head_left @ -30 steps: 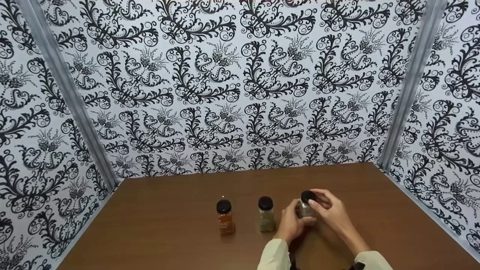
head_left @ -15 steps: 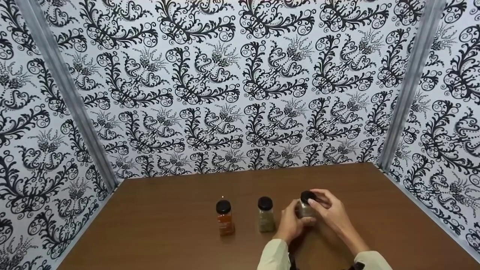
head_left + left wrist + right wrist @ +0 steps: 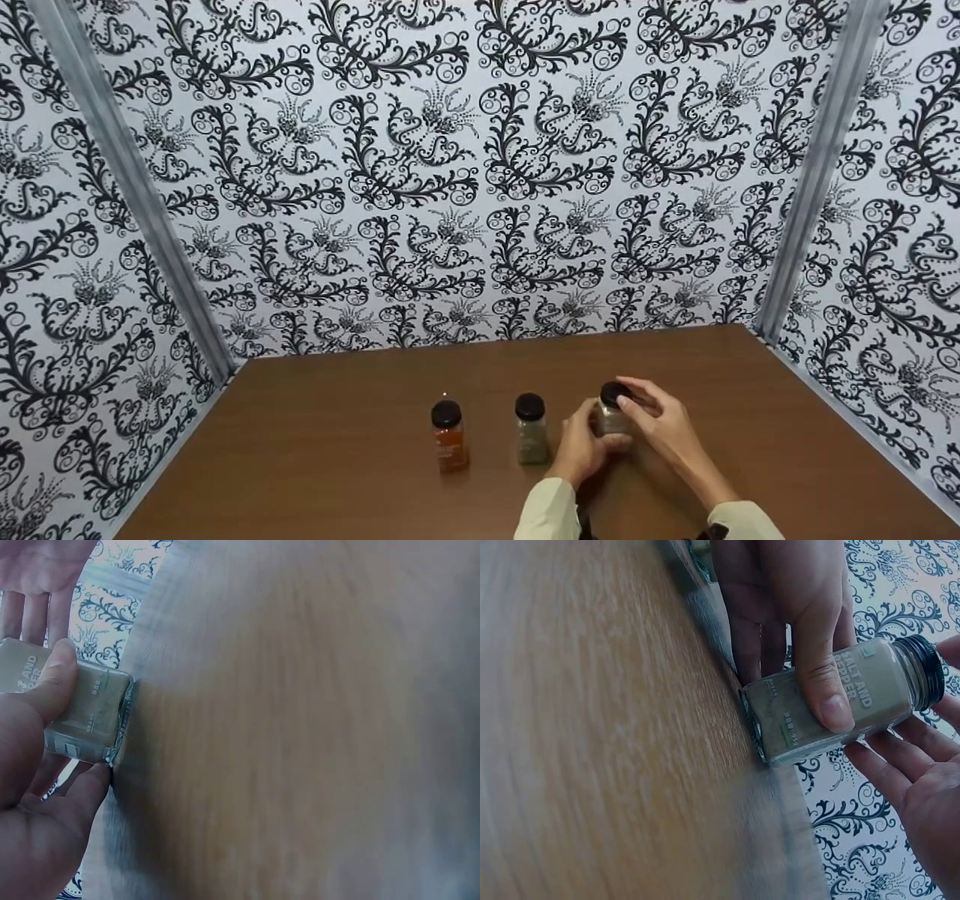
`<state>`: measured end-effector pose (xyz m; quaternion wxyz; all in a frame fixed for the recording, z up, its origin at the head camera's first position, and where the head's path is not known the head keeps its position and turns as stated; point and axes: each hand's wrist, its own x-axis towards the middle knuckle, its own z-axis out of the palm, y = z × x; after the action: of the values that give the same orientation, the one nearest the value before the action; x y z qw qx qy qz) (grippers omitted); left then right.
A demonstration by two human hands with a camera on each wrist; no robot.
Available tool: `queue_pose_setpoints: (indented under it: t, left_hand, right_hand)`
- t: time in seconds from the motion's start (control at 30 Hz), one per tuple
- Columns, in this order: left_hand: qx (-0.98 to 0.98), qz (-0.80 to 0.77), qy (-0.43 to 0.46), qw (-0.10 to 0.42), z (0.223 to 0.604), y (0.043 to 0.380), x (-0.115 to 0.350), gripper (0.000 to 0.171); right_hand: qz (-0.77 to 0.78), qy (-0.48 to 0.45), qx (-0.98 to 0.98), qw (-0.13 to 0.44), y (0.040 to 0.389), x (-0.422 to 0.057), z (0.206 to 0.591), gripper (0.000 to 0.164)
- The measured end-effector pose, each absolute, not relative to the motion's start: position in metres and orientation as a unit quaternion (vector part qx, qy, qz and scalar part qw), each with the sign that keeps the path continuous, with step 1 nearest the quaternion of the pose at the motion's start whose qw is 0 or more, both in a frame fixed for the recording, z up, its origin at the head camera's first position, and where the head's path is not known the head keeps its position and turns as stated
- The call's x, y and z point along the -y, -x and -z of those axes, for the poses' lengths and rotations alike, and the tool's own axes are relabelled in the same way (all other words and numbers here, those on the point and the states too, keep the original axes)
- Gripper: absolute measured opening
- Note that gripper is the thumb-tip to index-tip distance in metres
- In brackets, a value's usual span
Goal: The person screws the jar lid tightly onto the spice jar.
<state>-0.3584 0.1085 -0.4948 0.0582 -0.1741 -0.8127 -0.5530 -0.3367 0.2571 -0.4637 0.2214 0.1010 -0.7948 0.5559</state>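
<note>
A square glass spice jar (image 3: 877,701) with grey-beige powder stands at the table's right half, its base at the wood in both wrist views. Its raised lettering reads partly "ALT AND". My left hand (image 3: 581,450) grips the jar's body, thumb across the front and fingers around the lower side. My right hand (image 3: 667,429) holds the black screw lid (image 3: 613,394) between thumb and fingers. In the right wrist view the lid (image 3: 924,671) sits on the jar's neck. The left wrist view shows the jar's lower body (image 3: 94,701); its lid is outside that frame.
To the left of my hands stands a jar of green-grey seasoning (image 3: 532,439) with a black lid. Farther left is a jar of orange-red spice (image 3: 451,448). The brown wooden table (image 3: 337,427) ends at walls with black scroll patterns (image 3: 420,165).
The right fingertips and the lid have shifted very slightly left. My left hand keeps its grip on the jar, and the other two jars stand where they were.
</note>
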Motion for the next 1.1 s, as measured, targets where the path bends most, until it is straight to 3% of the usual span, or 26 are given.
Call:
queue_pose_setpoints:
  t: [1.1]
  left_hand:
    - [0.814, 0.542, 0.192, 0.076, 0.4936, 0.3570, -0.1061, 0.055]
  right_hand:
    - [-0.560, -0.081, 0.801, 0.196, 0.3342, -0.2576, 0.4608, 0.037]
